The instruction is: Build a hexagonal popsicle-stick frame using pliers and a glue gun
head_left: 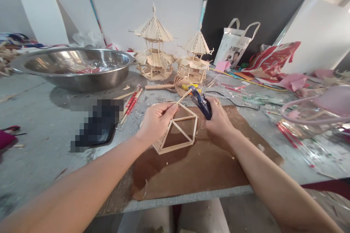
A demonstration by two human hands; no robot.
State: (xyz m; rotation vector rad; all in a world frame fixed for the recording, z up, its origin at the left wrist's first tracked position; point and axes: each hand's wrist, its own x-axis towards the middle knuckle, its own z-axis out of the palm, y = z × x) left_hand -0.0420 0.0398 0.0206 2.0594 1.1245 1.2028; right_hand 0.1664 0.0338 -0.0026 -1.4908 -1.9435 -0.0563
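In my left hand (158, 120) a thin wooden stick (183, 97) is pinched between thumb and fingertips, slanting up to the right. My right hand (219, 116) is wrapped round a dark blue hand tool (201, 102); its head is at the stick's far end, and I cannot make out its exact kind. Below the hands lies a flat polygonal frame of glued sticks (194, 129), with spokes inside and a filled row of sticks on its left, partly hidden by my left hand. It rests on a brown sheet (207, 171).
Two stick pagodas (154, 43) (195, 54) stand at the back. To the left are a steel basin (109, 74), a dark, pixelated object (95, 127) and red-wrapped sticks (132, 102). A black cable (232, 96), a pink-rimmed container (300, 116) and a white bag (231, 47) are on the right.
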